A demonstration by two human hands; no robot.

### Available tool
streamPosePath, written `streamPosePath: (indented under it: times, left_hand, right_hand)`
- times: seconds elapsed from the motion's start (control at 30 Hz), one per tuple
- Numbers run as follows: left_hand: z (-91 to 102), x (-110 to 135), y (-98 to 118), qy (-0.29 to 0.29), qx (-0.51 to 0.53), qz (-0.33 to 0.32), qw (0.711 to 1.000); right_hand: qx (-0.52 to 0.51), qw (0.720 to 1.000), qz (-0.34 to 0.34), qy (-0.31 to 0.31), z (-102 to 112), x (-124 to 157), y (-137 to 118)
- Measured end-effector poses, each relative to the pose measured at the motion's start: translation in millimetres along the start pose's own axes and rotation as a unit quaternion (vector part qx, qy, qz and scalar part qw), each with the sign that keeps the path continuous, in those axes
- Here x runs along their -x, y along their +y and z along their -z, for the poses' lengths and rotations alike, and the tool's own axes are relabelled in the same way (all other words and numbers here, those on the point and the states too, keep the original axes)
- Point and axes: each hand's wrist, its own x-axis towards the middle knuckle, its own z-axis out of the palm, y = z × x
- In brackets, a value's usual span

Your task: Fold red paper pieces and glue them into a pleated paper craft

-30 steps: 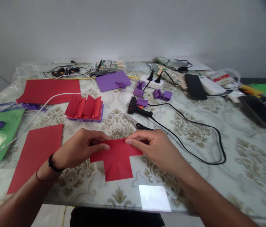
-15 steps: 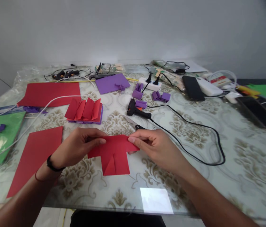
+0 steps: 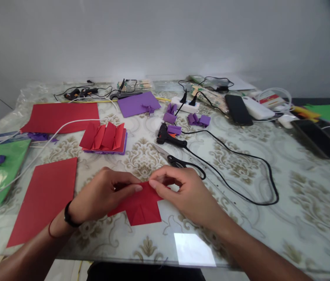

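A T-shaped piece of red paper (image 3: pixel 143 212) with creases in its lower part lies at the table's front middle. My left hand (image 3: pixel 103 195) pinches its top edge between thumb and fingers, a black band on the wrist. Close beside it, my right hand (image 3: pixel 179 191) pinches the same top edge. Both hands cover much of the paper's upper arms. Just beyond my right hand lie black-handled scissors (image 3: pixel 186 164) and a black glue gun (image 3: pixel 170 137). Folded red paper pieces (image 3: pixel 103 136) rest on a small stack behind my left hand.
Red sheets (image 3: pixel 46 195) lie to the left, near a green packet (image 3: pixel 3 175). Purple folded pieces (image 3: pixel 199 120) and a white power strip (image 3: pixel 185 104) sit at the back. The glue gun's black cord (image 3: pixel 270 171) loops right, toward phones (image 3: pixel 320 138).
Both hands have moved closer together along the paper's top edge and slightly nearer me. The paper has shifted down a little, and the scissors' handles now show.
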Motion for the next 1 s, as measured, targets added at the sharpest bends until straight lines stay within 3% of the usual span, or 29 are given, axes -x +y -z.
streamPosePath:
  times: [0.2,0.6,0.73,0.87,0.93,1.0]
  left_hand:
    - [-1.2,3,6,-0.017,0.015,-0.023,0.999]
    - [-0.2,7,5,0.031,-0.015,-0.109,0.993]
    - [9.3,7,2,0.054,-0.01,-0.076,0.996]
    - [18.9,8,2,0.086,-0.01,-0.045,0.995]
    - [17.3,7,3,0.093,-0.014,-0.048,0.994]
    - [11.3,6,5,0.083,-0.015,-0.06,0.995]
  right_hand:
    - [0.001,1.0,0.022,-0.014,-5,1,1]
    - [-0.056,0.998,0.01,-0.029,-7,1,-1]
    - [-0.07,0.997,-0.008,-0.035,5,-1,1]
    - [-0.059,0.998,0.005,0.005,22,-4,2]
    - [-0.059,0.998,0.004,0.02,25,-5,1]
    - [-0.054,0.998,-0.003,-0.012,22,-4,-1]
